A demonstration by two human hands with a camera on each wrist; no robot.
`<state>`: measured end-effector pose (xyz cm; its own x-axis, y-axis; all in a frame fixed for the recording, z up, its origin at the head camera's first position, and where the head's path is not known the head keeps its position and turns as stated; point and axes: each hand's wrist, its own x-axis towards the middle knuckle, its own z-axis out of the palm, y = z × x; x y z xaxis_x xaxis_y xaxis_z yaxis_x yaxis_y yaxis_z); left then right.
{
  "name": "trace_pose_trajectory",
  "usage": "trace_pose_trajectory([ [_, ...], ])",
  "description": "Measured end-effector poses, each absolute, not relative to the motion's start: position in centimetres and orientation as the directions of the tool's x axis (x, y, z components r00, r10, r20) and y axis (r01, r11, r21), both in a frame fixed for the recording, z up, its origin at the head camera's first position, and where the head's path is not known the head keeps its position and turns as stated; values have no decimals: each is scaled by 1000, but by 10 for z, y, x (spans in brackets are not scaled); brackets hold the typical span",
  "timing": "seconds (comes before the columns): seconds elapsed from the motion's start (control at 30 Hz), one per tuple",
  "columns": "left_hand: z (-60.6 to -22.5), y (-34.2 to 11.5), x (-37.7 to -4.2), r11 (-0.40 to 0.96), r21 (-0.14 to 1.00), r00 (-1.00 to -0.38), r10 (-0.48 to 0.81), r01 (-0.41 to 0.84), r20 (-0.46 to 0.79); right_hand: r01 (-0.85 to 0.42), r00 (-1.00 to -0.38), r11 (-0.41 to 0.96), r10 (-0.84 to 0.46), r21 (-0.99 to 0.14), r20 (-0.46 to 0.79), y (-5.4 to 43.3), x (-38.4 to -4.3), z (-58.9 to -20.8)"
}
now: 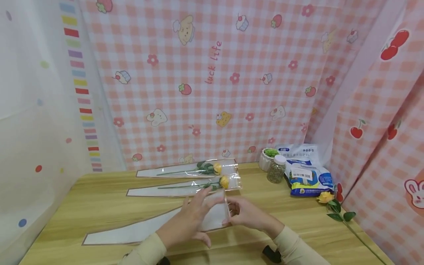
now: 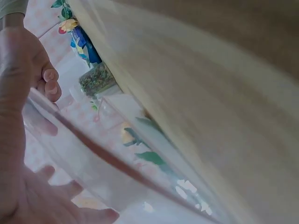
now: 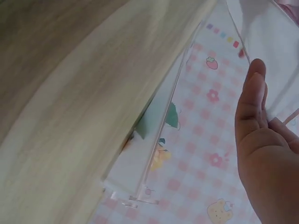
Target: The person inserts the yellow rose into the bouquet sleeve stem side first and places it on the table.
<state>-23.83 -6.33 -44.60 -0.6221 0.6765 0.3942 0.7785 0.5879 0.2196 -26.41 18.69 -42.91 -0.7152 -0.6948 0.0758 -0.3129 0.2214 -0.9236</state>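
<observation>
An unfilled clear flower sleeve [image 1: 132, 230] with a white back and brown border slants across the wooden table, its wide end raised. My right hand [image 1: 245, 215] pinches the edge of that wide end; its curled fingers [image 2: 51, 86] also show in the left wrist view. Over the sleeve's upper part lies my left hand [image 1: 187, 221], fingers spread and thumb stretched out toward me. Behind it, a second sleeve [image 1: 139, 192] holds a yellow rose [image 1: 224, 181]. Farther back, another sleeve [image 1: 145, 173] holds a similar yellow rose [image 1: 216, 169].
At the back right stand a potted succulent [image 1: 271, 152], a lidded jar [image 1: 276, 171] of dried green bits and printed plastic bags [image 1: 311, 180]. A loose yellow rose [image 1: 326, 197] lies along the right edge. A black object [image 1: 271, 254] is near my right forearm. Checked curtains [image 1: 205, 92] hang behind.
</observation>
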Motion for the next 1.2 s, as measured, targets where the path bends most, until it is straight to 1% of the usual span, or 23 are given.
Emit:
trace_pose_trajectory([
  [0.13, -443, -58, -242, 558, 173, -578, 722, 811, 379, -389, -696, 259, -711, -884, 98, 186, -265, -429],
  [0.23, -443, -56, -244, 529, 139, -539, 753, 837, 378, -416, -700, 284, -707, -864, 105, 186, -265, -429],
  [0.3, -443, -56, -246, 524, 117, -526, 762, 844, 378, -423, -702, 292, -705, -858, 106, 185, -265, -430],
  [0.37, -444, -58, -246, 537, 104, -533, 758, 837, 376, -416, -699, 293, -709, -861, 97, 184, -266, -432],
  [0.5, -445, -62, -247, 581, 90, -570, 740, 809, 357, -416, -696, 310, -714, -855, 80, 182, -268, -438],
  [0.67, -444, -61, -248, 589, 50, -570, 752, 806, 331, -417, -716, 355, -696, -836, 62, 190, -269, -441],
  [0.8, -444, -59, -249, 587, 62, -576, 762, 807, 296, -392, -727, 366, -685, -844, 41, 201, -270, -439],
  [0.9, -443, -59, -251, 584, 87, -581, 762, 807, 285, -371, -749, 362, -661, -855, 45, 215, -271, -433],
  [1.0, -442, -60, -252, 586, 102, -589, 757, 804, 283, -348, -792, 376, -608, -859, 55, 232, -274, -425],
  [1.1, -441, -61, -251, 596, 96, -596, 752, 797, 281, -334, -834, 409, -547, -849, 65, 249, -279, -420],
  [1.2, -443, -61, -251, 598, 70, -591, 755, 798, 284, -309, -874, 452, -481, -837, 63, 269, -281, -419],
])
